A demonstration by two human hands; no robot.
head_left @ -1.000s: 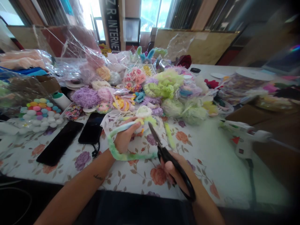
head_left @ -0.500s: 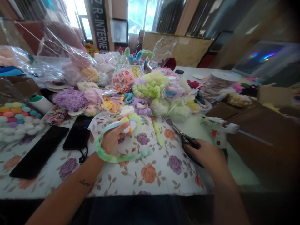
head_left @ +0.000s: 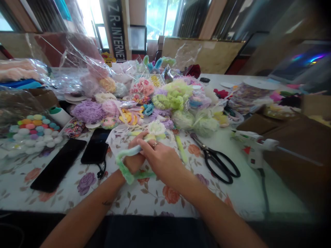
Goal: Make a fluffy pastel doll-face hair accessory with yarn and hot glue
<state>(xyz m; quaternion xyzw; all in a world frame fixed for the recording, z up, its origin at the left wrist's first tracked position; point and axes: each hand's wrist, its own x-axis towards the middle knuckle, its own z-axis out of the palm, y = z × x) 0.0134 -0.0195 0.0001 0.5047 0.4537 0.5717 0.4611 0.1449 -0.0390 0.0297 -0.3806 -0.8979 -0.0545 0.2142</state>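
Note:
Both hands meet over the flowered cloth at a thick fuzzy pipe cleaner [head_left: 123, 166], pale blue, green and yellow, that bends around the left wrist. My left hand [head_left: 134, 159] is closed on it, its fingers partly covered by the other hand. From the right, my right hand [head_left: 164, 159], with a ring on one finger, pinches the pale-blue stretch beside it. Just beyond the fingers shows a whitish, fluffy round piece [head_left: 156, 127]. Black-handled scissors [head_left: 219, 165] lie on the cloth to the right, untouched. A short yellow fuzzy strip [head_left: 181, 148] lies between them and the hands.
Two black phones [head_left: 58, 165] lie at left, near a bag of coloured pompoms [head_left: 36, 132]. Behind the hands spreads a heap of fuzzy craft bundles [head_left: 176, 98]. A white glue gun [head_left: 254, 148] with its cord stands at right, beside a brown cardboard box [head_left: 297, 144].
My right hand has let go of the scissors, now lying on the cloth, and has moved left to the pipe cleaner. The pipe cleaner's loop has shifted around my left wrist.

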